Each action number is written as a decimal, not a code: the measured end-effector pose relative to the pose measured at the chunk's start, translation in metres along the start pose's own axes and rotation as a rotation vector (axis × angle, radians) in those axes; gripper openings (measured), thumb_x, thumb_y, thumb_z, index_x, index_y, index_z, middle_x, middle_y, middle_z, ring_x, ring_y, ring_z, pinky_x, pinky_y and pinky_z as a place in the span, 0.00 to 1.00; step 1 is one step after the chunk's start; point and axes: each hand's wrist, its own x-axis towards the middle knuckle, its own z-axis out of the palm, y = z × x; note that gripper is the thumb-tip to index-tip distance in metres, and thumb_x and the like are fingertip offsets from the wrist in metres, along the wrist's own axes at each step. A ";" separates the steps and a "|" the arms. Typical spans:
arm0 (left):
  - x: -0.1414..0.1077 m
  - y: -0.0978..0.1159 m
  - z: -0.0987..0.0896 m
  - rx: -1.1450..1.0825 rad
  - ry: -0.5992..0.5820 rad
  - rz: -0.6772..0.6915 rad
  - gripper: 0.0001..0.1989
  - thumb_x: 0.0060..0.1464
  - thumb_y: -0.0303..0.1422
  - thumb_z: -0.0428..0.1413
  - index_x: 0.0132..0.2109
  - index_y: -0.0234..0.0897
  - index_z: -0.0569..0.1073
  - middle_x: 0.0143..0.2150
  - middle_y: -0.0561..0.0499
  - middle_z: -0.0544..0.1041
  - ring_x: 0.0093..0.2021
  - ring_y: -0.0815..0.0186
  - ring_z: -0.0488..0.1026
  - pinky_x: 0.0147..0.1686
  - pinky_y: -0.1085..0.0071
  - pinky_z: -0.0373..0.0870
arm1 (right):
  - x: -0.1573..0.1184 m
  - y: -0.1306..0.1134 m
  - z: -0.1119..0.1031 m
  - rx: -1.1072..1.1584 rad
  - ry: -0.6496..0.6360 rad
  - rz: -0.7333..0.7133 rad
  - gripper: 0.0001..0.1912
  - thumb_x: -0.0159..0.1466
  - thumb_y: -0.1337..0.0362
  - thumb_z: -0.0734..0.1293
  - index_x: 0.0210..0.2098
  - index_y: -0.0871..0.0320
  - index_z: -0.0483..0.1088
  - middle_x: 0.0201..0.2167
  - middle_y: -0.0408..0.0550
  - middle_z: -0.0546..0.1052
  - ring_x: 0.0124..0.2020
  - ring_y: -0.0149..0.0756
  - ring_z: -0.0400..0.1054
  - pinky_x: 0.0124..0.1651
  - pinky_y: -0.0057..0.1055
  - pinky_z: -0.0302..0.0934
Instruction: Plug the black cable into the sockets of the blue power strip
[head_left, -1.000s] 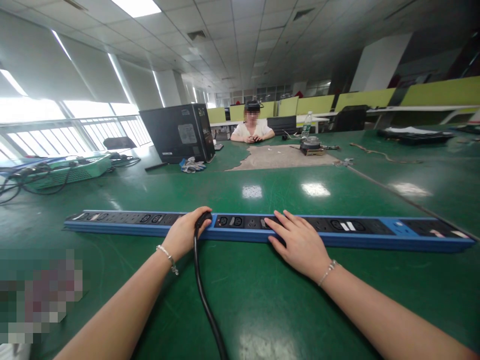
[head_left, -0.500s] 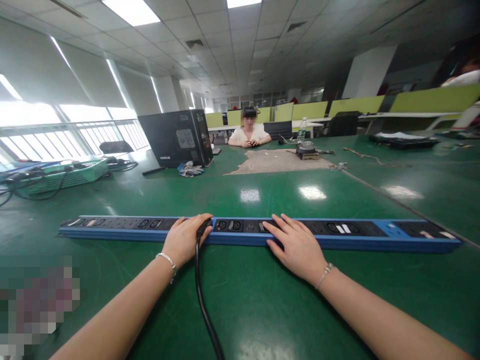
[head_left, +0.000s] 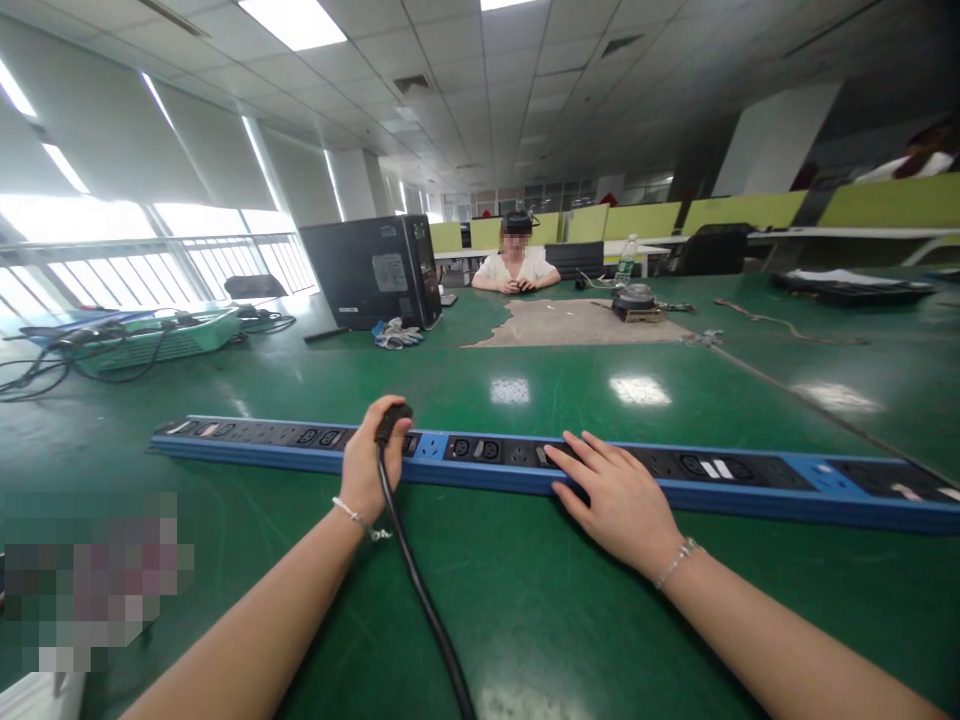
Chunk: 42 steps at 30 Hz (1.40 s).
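Observation:
A long blue power strip (head_left: 465,476) with black socket sections lies across the green table. My left hand (head_left: 366,460) is closed around a black power cord plug (head_left: 394,424), lifted a little over the strip left of its middle. From the plug a black cable (head_left: 426,585) runs down toward me. My right hand (head_left: 616,500) lies on the strip right of its middle, fingers stretched out over the sockets, with nothing gripped. The plug's contact end is hidden from me.
A black computer case (head_left: 367,272) stands at the back left, with gloves (head_left: 397,335) beside it. Farther left is a green basket (head_left: 176,340) of cables. A person (head_left: 516,268) sits across the table. A black device (head_left: 634,300) sits on the bare brown patch.
My left hand has raised the plug off the strip's sockets, uncovering a blue socket section. My right hand stays on the strip. The view has turned slightly left.

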 end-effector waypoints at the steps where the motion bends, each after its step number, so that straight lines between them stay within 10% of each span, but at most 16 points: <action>1: 0.004 -0.002 -0.006 -0.011 0.054 -0.036 0.17 0.57 0.43 0.46 0.49 0.40 0.66 0.45 0.49 0.74 0.40 0.66 0.72 0.43 0.69 0.67 | 0.000 0.000 0.000 -0.006 -0.001 -0.003 0.21 0.63 0.56 0.58 0.55 0.49 0.65 0.55 0.49 0.67 0.57 0.44 0.58 0.55 0.42 0.55; 7: 0.025 -0.060 -0.044 0.063 0.088 -0.211 0.18 0.54 0.44 0.47 0.47 0.40 0.68 0.40 0.49 0.75 0.39 0.63 0.72 0.44 0.65 0.67 | 0.000 0.001 0.001 -0.014 0.015 -0.006 0.21 0.63 0.56 0.58 0.55 0.50 0.65 0.55 0.49 0.67 0.57 0.43 0.58 0.54 0.41 0.56; 12: 0.024 -0.102 -0.052 -0.029 -0.188 -0.139 0.21 0.52 0.47 0.47 0.47 0.38 0.68 0.43 0.47 0.76 0.44 0.60 0.72 0.49 0.62 0.65 | 0.000 0.002 0.003 -0.009 0.031 -0.019 0.20 0.63 0.57 0.58 0.54 0.50 0.65 0.55 0.49 0.68 0.57 0.44 0.59 0.53 0.42 0.57; 33: 0.025 -0.097 -0.055 0.166 -0.474 0.050 0.21 0.53 0.47 0.46 0.48 0.41 0.68 0.46 0.48 0.75 0.44 0.60 0.72 0.47 0.65 0.66 | 0.000 0.003 0.004 -0.013 0.034 -0.024 0.21 0.63 0.56 0.59 0.54 0.50 0.65 0.55 0.49 0.68 0.57 0.44 0.59 0.54 0.41 0.56; 42: 0.012 -0.099 -0.054 0.318 -0.415 0.038 0.22 0.55 0.46 0.44 0.54 0.44 0.65 0.52 0.50 0.73 0.50 0.60 0.70 0.54 0.62 0.61 | 0.000 0.001 0.002 -0.018 0.010 -0.009 0.21 0.63 0.56 0.59 0.55 0.51 0.65 0.55 0.50 0.67 0.57 0.44 0.58 0.54 0.41 0.56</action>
